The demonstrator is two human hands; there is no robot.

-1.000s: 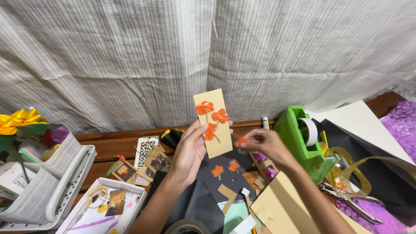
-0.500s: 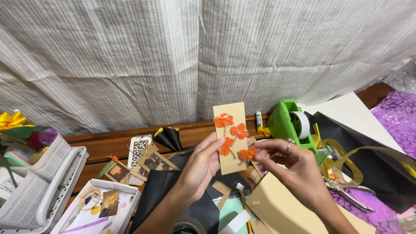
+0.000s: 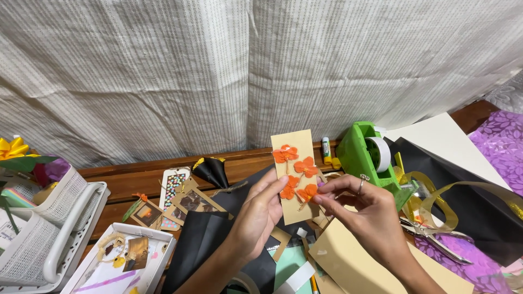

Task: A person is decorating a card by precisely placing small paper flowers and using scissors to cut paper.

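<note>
The left hand [image 3: 260, 215] holds the card [image 3: 295, 175] upright, grip clamped on its edge. The right hand [image 3: 366, 213] pinches an orange flower [image 3: 308, 192] on it.

**What the head view leaves unseen**

The lower edge of the tan paper strip with orange pressed flowers [image 3: 294, 174] sits behind the left hand [image 3: 256, 218] and the right hand [image 3: 364, 213], so its bottom corners cannot be read. Both forearms run off the bottom edge. The white plastic basket [image 3: 43, 234] is cut by the left edge, and the purple patterned sheet [image 3: 498, 139] by the right. The silver scissors [image 3: 436, 239] lie partly under gold ribbon. Small framed pictures [image 3: 188, 204] on the wooden table are too small to make out.
</note>
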